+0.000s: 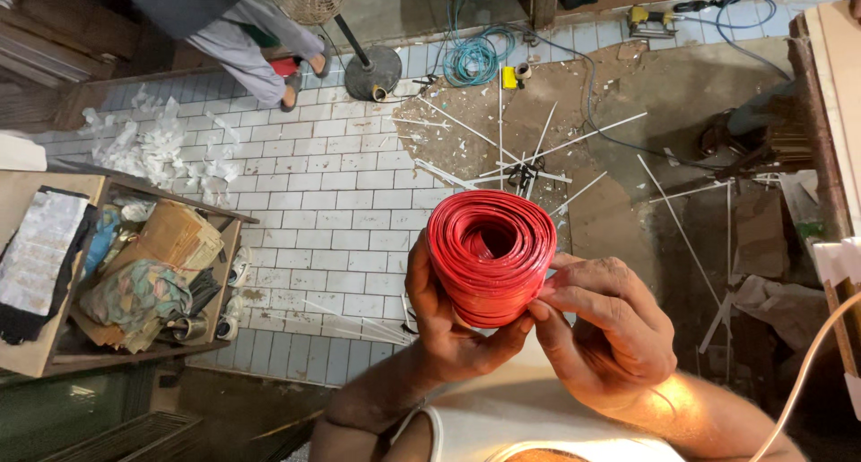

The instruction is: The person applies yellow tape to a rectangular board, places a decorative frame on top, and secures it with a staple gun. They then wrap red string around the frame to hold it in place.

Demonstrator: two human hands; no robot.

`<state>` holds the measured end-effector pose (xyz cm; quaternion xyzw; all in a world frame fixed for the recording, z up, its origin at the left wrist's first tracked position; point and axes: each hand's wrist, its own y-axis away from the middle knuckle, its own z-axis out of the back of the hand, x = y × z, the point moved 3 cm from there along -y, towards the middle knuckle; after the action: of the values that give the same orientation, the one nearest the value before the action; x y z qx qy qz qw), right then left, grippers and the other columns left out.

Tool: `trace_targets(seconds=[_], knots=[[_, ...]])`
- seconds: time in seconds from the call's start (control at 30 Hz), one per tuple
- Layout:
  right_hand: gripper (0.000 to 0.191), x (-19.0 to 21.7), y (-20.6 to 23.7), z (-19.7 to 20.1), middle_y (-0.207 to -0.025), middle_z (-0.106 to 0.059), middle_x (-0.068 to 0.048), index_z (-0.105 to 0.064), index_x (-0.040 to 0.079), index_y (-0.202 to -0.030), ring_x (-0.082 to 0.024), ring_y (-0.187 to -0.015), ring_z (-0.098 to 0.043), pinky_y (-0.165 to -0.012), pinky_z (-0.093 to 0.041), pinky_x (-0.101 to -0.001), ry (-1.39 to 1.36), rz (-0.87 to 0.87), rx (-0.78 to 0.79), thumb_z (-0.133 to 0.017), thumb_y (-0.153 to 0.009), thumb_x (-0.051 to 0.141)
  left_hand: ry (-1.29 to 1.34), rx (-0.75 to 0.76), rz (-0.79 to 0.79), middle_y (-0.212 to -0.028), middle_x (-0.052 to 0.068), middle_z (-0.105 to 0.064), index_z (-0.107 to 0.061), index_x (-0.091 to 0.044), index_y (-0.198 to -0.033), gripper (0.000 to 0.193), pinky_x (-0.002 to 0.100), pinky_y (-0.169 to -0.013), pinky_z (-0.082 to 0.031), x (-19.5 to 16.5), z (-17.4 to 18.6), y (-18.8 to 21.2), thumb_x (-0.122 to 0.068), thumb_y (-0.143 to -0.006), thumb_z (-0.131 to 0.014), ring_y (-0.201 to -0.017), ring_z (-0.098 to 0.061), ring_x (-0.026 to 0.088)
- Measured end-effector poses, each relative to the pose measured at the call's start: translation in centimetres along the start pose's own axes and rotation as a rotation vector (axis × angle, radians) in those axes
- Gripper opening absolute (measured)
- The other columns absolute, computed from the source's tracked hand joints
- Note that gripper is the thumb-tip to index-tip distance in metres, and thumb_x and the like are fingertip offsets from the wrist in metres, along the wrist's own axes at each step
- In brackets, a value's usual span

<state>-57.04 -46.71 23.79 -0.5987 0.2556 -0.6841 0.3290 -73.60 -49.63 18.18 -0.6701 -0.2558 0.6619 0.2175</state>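
At far left we see an open wooden crate (54, 354) stuffed with cloth and cardboard, and white paper scraps (161, 148) strewn over the white tiled floor (332, 211). Further in, our left hand (444, 323) curls around the near side of a thick red coil of flat plastic strip (491, 251), held at chest height. Our right hand (601, 332) is partly closed, its fingertips pinching the coil's right edge. Beyond, thin white rods (538, 152) lie scattered on bare brown ground.
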Motion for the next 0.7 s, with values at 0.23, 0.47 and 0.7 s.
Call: trace_targets(seconds=[0.23, 0.47, 0.7], knots=[[0.027, 0.2, -0.4, 1.6, -0.099, -0.066, -0.009, -0.069, -0.001, -0.107, -0.022, -0.089, -0.070, -0.087, -0.062, -0.0409, 0.024, 0.099, 0.070, -0.075, -0.080, -0.001, 0.054, -0.022, 0.004, -0.164, 0.015, -0.035, -0.009, -0.007, -0.171, 0.111, 0.040, -0.125, -0.041, -0.3, -0.2, -0.1, -0.018, -0.093, -0.086, -0.148, -0.046, 0.026], [0.028, 0.2, -2.1, 2.3, -0.094, -0.067, -0.012, -0.072, 0.000, -0.107, -0.028, -0.084, -0.069, -0.075, -0.059, -0.0366, 0.292, 0.348, 0.128, -0.084, -0.082, -0.001, 0.111, 0.053, 0.060, -0.165, 0.016, -0.035, -0.008, -0.007, -0.170, 0.108, 0.042, -0.127, -0.040, -1.0, 0.0, -0.7, -0.017, -0.096, -0.085, -0.150, -0.045, 0.026], [0.019, -0.6, -3.0, 2.6, -0.097, -0.069, -0.015, -0.065, -0.001, -0.098, -0.036, -0.087, -0.071, -0.077, -0.061, -0.0429, 0.423, 0.531, 0.257, -0.077, -0.085, 0.006, 0.180, 0.112, 0.201, -0.156, 0.020, -0.047, -0.015, -0.001, -0.168, 0.096, 0.041, -0.123, -0.046, -2.7, 1.2, -1.4, -0.013, -0.095, -0.077, -0.143, -0.054, 0.027]])
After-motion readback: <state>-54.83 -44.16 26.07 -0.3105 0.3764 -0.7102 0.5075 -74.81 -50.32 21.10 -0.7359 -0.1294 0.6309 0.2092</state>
